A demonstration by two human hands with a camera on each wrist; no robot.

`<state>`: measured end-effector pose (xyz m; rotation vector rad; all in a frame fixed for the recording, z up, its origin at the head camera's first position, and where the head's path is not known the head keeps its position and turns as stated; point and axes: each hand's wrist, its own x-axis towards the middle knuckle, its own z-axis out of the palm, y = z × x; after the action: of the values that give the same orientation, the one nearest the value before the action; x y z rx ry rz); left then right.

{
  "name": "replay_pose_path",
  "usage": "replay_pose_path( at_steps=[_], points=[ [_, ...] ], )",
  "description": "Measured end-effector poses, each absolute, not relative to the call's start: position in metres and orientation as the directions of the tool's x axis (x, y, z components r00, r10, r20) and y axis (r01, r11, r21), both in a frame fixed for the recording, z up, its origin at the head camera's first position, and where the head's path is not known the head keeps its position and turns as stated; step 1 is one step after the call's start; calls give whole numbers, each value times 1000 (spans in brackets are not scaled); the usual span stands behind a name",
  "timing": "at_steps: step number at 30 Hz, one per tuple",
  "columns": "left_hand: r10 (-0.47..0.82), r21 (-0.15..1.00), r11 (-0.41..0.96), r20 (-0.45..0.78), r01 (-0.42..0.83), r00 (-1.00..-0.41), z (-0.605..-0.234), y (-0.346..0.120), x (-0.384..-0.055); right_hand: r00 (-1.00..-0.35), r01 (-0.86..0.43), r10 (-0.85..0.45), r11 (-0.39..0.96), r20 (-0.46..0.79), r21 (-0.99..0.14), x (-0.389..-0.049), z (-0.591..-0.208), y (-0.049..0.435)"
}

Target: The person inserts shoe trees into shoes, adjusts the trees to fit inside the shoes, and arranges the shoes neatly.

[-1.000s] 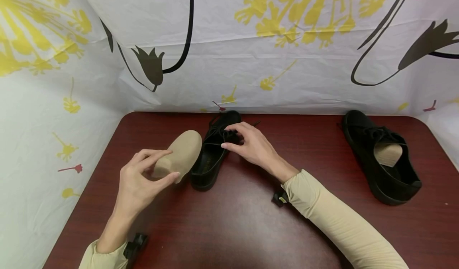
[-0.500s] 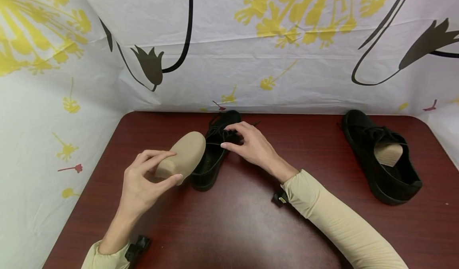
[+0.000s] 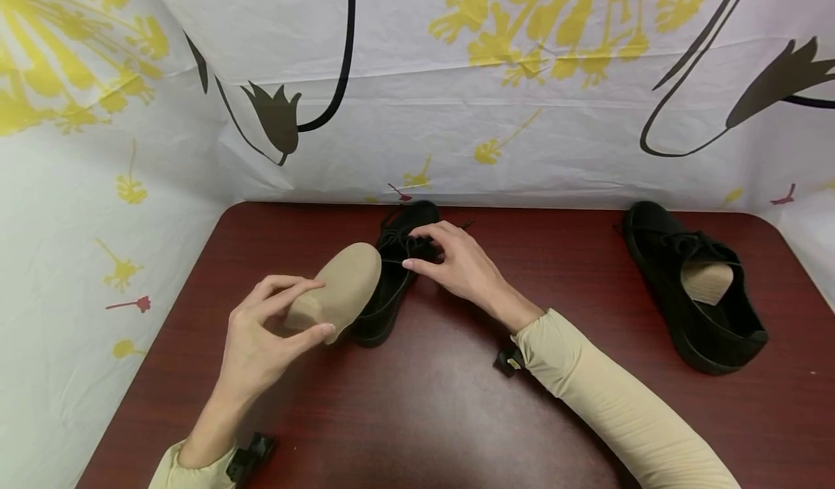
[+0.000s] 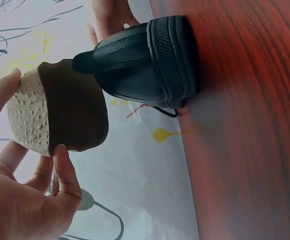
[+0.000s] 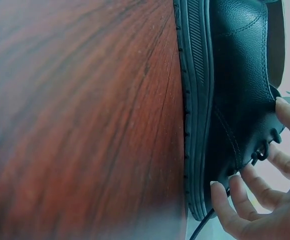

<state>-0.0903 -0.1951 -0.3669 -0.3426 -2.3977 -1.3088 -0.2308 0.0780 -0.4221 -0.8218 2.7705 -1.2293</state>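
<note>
In the head view, my left hand (image 3: 257,348) pinches a tan moulded-pulp shoe insert (image 3: 339,286) between thumb and fingers. The insert is raised off the table, tilted, and partly covers the opening of a black lace-up shoe (image 3: 375,327). The left wrist view shows the insert's rough back (image 4: 27,112) and dark hollow, with the shoe's heel (image 4: 130,65) beside it. My right hand (image 3: 463,268) holds this shoe at the instep. In the right wrist view, its thumb lies at the collar edge near the tongue, and its fingers (image 5: 257,185) touch the lace area.
A second black shoe (image 3: 691,308) stands at the right of the reddish-brown table (image 3: 457,409), with a tan insert (image 3: 707,281) inside it. A patterned white sheet (image 3: 554,127) rises behind the table and along its sides.
My left hand has moved slightly right and down in the head view, carrying the insert further over the shoe's opening. My right hand and both shoes have stayed put.
</note>
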Motion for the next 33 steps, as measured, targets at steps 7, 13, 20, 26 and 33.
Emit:
replay_pose_path(
  at_steps=[7,13,20,26,33],
  points=[
    [50,749,544,423,379,-905,-351,-188,-85,-866,-459,-457,558,206,-691,-231,-422,78],
    [69,736,557,422,386,-904,-351,-189,-82,-865,-460,-456,556,209,-693,-232,-423,78],
    [82,752,542,396,375,-914,-350,-189,-81,-870,-451,-451,560,201,-695,-231,-423,77],
    [100,757,539,379,370,-920,-354,-187,-82,-869,-452,-454,565,198,-690,-232,-425,78],
    [110,756,547,361,360,-926,-354,-184,-83,-868,-454,-453,556,204,-696,-232,-426,77]
  ],
)
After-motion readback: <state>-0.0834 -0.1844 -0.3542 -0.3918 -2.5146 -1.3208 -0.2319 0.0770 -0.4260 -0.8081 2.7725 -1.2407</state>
